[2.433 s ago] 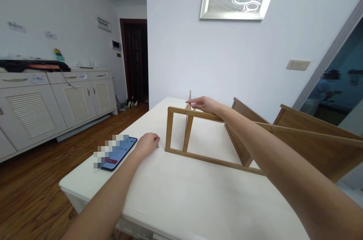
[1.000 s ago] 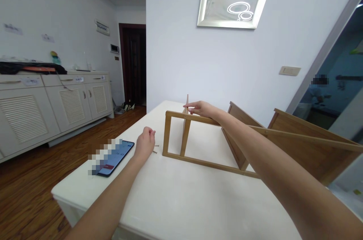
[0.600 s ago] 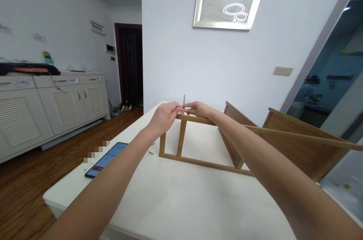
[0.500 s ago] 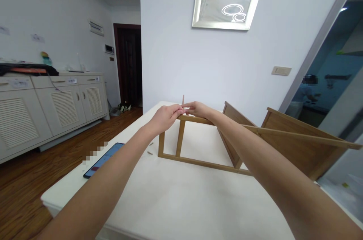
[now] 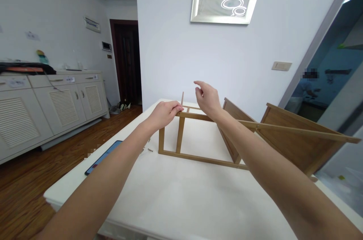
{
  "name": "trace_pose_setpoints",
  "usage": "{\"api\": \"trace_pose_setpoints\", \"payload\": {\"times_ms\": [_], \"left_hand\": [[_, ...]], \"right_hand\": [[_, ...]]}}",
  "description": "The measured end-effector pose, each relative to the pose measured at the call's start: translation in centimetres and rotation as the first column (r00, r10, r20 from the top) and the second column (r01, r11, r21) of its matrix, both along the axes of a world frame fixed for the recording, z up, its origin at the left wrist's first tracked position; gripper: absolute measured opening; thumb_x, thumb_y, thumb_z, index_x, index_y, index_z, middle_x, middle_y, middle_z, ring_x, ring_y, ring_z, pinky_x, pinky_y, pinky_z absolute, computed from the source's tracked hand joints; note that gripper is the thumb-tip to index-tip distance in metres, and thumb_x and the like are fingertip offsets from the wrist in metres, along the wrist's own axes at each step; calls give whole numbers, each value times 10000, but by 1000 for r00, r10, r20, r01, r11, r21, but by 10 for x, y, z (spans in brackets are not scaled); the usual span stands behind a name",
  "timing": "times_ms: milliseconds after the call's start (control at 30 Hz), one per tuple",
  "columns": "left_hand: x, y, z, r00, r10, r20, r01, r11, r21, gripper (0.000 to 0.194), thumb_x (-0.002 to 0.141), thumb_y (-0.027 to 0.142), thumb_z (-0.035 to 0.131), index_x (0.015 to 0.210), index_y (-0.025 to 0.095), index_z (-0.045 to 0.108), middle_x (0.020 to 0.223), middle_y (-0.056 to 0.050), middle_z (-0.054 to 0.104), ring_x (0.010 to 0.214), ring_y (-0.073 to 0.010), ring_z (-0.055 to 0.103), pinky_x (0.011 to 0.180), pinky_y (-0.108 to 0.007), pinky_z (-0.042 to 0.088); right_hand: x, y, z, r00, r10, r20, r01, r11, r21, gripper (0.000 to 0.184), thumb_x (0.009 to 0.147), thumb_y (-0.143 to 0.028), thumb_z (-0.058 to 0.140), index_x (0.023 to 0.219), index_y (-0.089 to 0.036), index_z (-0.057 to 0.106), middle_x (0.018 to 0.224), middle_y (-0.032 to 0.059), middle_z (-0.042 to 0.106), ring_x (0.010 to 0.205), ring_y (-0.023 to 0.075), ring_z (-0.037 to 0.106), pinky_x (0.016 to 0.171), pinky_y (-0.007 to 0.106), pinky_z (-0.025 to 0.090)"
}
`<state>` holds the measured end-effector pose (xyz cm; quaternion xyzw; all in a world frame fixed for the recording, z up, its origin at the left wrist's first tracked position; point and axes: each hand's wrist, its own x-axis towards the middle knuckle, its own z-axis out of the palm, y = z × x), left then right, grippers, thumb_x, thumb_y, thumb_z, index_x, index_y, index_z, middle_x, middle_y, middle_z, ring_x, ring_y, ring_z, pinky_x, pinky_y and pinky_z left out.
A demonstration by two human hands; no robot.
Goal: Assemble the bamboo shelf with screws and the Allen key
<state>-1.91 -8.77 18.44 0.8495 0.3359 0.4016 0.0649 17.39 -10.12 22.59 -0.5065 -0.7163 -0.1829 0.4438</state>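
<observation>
A brown wooden frame (image 5: 208, 161) with crossbars stands on the white table. My left hand (image 5: 165, 114) is closed around its upper left corner, thumb and fingers pressed together on the rail. Just beyond these fingertips a thin, pale stick (image 5: 182, 98) points upward; whether the hand touches it is hard to tell. My right hand (image 5: 208, 100) is raised above the top rail, apart from it. Its index finger reaches out to the left, the other fingers are bent, and no object shows in it. A few small screws or pins (image 5: 150, 150) lie left of the frame.
The white table (image 5: 176, 198) carries a phone (image 5: 103, 156) near its left edge, partly behind my left forearm. Wooden panels (image 5: 300, 137) rise at the frame's right end. A wall (image 5: 167, 43) stands behind the table. Another person (image 5: 304, 88) is in the room at far right.
My right hand has come away from the frame's corner and moved up and to the right. My left hand stays at the corner. The camera view has shifted slightly.
</observation>
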Motion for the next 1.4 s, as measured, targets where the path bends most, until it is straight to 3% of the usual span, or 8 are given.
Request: {"api": "trace_pose_setpoints", "payload": {"times_ms": [100,200,367,867,1000,1167,1300,1400], "left_hand": [[0,1,-1,1000,10,-9,-10,1000,18,299,914,324,437,891,211,712,838,0,739,736,-159,638,702,-258,448],[-1,1,0,1000,-8,-13,8,999,31,300,917,317,432,914,210,712,894,-5,744,764,-159,646,728,-261,453],[-1,-1,0,1000,-9,-10,10,1000,18,291,920,300,436,914,211,713,871,1,746,754,-153,648,735,-256,455],[-2,-1,0,1000,1,0,-1,1000,15,300,917,316,432,899,209,712,849,2,743,734,-151,636,700,-255,441],[-1,1,-2,1000,-5,12,5,1000,15,298,914,324,439,895,209,714,820,3,738,715,-149,630,703,-255,444],[0,2,-3,1000,-6,18,6,1000,7,302,910,301,430,896,211,718,815,4,733,719,-150,629,711,-258,449],[1,-1,-2,1000,2,24,-2,1000,2,300,908,307,435,870,210,716,796,5,729,709,-148,623,710,-257,450],[2,-1,-2,1000,-4,23,4,1000,-15,299,905,304,433,865,209,713,815,6,732,722,-148,626,710,-252,450]], "right_hand": [[-15,-60,-33,942,291,169,-322,926,197,395,944,-150,324,1295,-165,505,993,120,600,898,211,558,806,363,480],[-27,-113,-99,767,527,366,-566,824,2,487,910,-41,315,1379,-151,394,957,114,600,859,201,548,751,348,496],[-22,-131,-196,745,566,353,-409,805,-429,523,948,-81,287,1467,-127,239,1221,164,609,1115,199,577,926,362,500],[-24,-131,-212,821,570,-36,-429,575,-697,642,831,-15,381,1456,-155,342,1494,124,398,1353,207,417,1123,401,365],[-11,-124,-186,814,577,-69,-565,760,-321,479,899,-63,356,1336,-219,473,1327,102,586,1252,191,532,1089,470,408],[12,-87,-86,946,312,-91,-304,948,95,301,909,-124,448,1137,-217,620,1111,87,687,1053,193,636,938,377,511],[21,-27,-23,962,267,-50,-271,959,-86,328,902,-117,421,1116,-178,661,1101,82,688,994,177,632,885,341,508],[19,13,-1,942,334,-9,-300,833,-465,355,865,-142,522,1192,-191,651,1008,62,708,845,141,642,833,302,509]]}}
